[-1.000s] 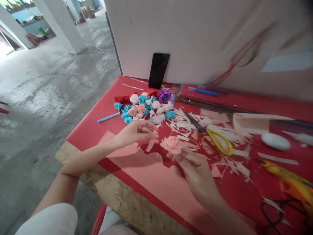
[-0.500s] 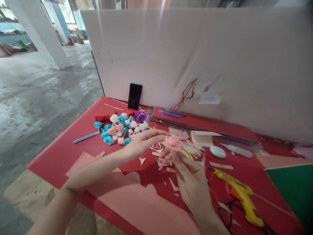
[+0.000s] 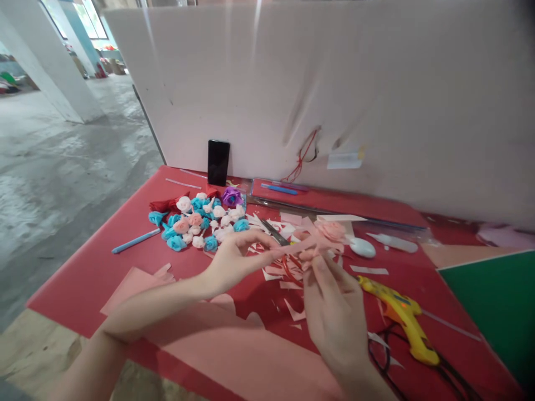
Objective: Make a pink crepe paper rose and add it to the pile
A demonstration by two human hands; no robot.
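My right hand point(image 3: 334, 312) pinches the base of a pink paper flower point(image 3: 331, 228), its layered petals facing up and away. From that base a pink paper strip point(image 3: 300, 246) stretches leftward. The strip's other end is between the thumb and fingers of my left hand point(image 3: 232, 259). Beneath and behind the hands lie scissors point(image 3: 275, 231) with dark blades, partly covered, among pink and white paper scraps point(image 3: 295, 309). My right fingertips partly hide the flower's base.
Finished paper flowers point(image 3: 196, 220) in blue, white, pink and purple are heaped at left. A yellow glue gun point(image 3: 403, 317) with its cord lies at right, near a white oval object point(image 3: 363, 247). A phone point(image 3: 218, 162) leans on the white board point(image 3: 251, 83). Large pink paper point(image 3: 234, 356) covers the front edge.
The flower has moved right and tilted in my right hand. My left hand, earlier spread beside the flower, now grips the strip drawn out from it. The camera view has shifted slightly right.
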